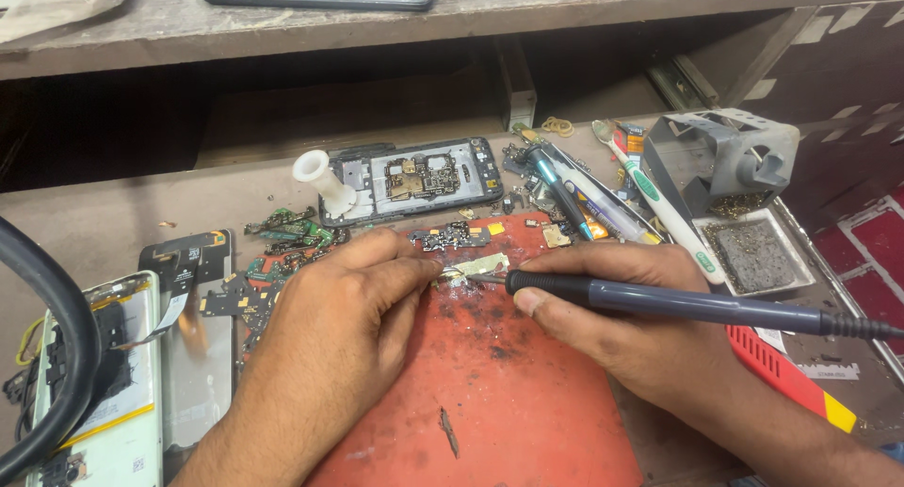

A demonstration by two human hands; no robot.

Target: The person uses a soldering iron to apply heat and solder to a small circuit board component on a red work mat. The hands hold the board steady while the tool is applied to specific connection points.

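While the left hand [344, 308] pinched a small circuit strip [471, 268] and the right hand [612, 308] gripped a soldering iron [659, 303], a slip risked burning fingertips.

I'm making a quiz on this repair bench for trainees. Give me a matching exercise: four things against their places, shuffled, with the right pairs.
Things:
1. soldering iron
2. toothbrush
3. white spool
4. opened phone

Places:
A. beside the solder stand's tray
B. behind the red mat
C. in the right hand
D. at the opened phone's left end

Pairs: 1-C, 2-A, 3-D, 4-B
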